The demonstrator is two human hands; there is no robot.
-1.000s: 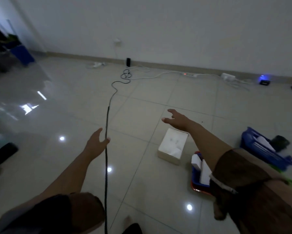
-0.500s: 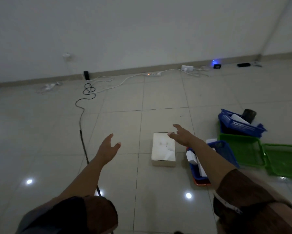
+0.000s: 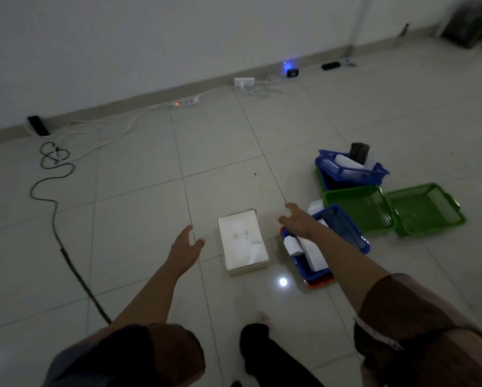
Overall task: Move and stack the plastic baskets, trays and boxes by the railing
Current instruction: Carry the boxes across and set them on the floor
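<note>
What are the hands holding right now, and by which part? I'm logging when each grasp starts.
Nothing. The left hand and right hand are both open in the air, either side of the white box, touching nothing.

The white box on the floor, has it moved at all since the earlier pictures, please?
No. The white box lies beside the same tile seam, left of the blue basket; only the camera turned.

Dim, grainy; ceiling-light glare spots on glossy floor tiles point(image 3: 139, 191); blue LED glow point(image 3: 287, 65) by wall; wide-angle bending at edges; corners soft.
</note>
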